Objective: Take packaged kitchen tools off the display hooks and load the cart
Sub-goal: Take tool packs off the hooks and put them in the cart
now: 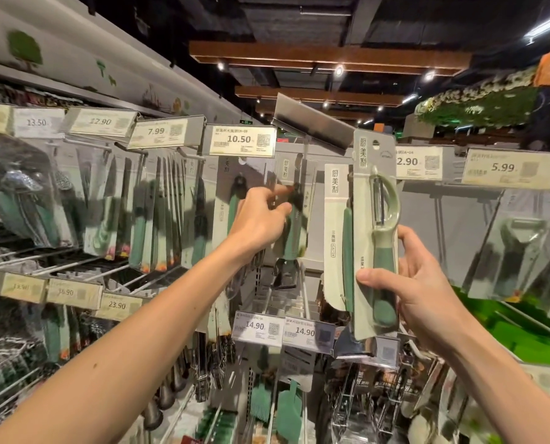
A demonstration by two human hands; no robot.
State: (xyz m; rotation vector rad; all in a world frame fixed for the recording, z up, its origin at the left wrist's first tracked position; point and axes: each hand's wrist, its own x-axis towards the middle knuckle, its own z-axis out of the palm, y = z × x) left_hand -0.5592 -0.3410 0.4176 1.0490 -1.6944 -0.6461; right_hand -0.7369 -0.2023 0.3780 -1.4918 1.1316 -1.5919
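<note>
My right hand [424,293] grips a packaged peeler [376,219], a pale green card with a green-handled peeler under clear plastic, held upright in front of the display. My left hand [261,219] reaches up to a packaged green-handled tool [294,216] that hangs on a hook, fingers pinching the package near its middle. A second pale green pack [336,235] hangs just left of the peeler. The price flap [312,125] above that hook is tilted upward. No cart is in view.
Rows of hooks carry several packaged green-handled tools [158,213] on the left, with price tags [240,141] along the rails. Lower hooks hold spatulas [288,411] and wire racks [357,408]. More packs [517,241] hang at right.
</note>
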